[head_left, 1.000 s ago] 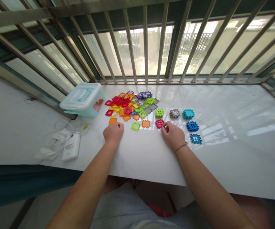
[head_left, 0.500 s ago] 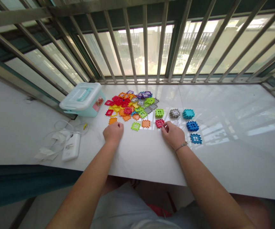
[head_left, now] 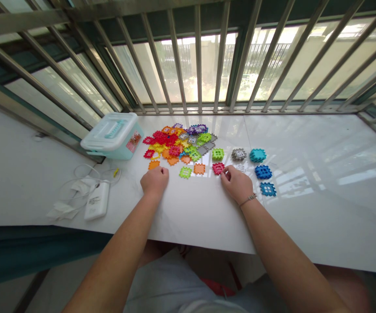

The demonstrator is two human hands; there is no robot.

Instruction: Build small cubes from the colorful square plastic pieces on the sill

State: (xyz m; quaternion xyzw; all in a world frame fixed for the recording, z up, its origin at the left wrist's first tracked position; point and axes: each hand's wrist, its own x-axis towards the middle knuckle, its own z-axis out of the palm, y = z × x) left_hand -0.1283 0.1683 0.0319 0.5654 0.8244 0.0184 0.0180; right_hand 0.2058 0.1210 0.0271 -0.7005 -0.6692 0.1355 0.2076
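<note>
My left hand rests on the table as a closed fist, just in front of an orange interlocking tile; nothing shows in it. The fingertips of my right hand are pinched at the right edge of a red interlocking tile, which lies on the table. Between the hands lie a light green tile and a second orange tile. Behind the red tile sits a green tile stack. Farther right are a grey stack, a turquoise stack, a blue stack and a blue window tile.
A mixed heap of coloured tiles spreads behind my left hand. To its left stands a lidded plastic box. A white power bank with a looped cable lies at the left. Metal bars border the table's far side.
</note>
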